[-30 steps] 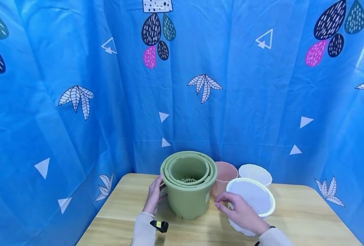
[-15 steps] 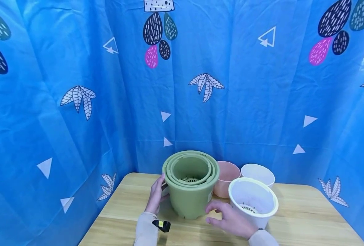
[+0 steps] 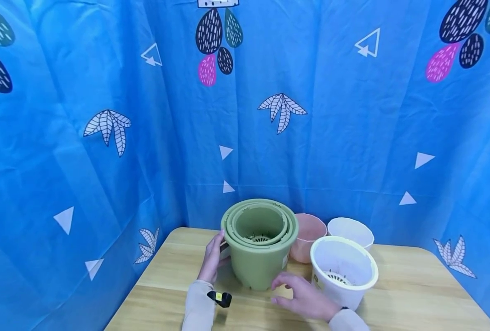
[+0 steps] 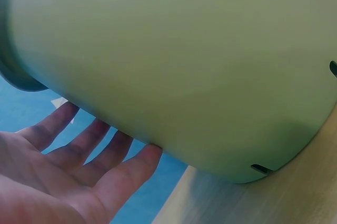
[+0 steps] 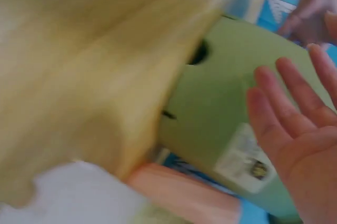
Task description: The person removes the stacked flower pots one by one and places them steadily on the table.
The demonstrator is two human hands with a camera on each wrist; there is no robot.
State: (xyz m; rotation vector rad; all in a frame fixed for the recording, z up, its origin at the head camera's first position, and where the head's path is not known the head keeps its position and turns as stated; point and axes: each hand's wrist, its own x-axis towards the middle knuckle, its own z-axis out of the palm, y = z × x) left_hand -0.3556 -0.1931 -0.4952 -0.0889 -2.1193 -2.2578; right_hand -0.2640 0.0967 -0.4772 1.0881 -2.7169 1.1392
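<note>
CHANGE: white round plastic pot (image 3: 345, 273) had settled upright on wooden counter (image 3: 410, 285), 4 o'clock of nested green round plastic pots (image 3: 256, 266) | right hand (image 3: 302, 296) shifted stackward, grip loosely spread, empty | left hand (image 3: 212, 259) touched stack's 9 o'clock, fingers relaxed | JUDGED: right hand freed

Pots (image 3: 256, 266) on a wood-grained table (image 3: 418, 285)
</note>
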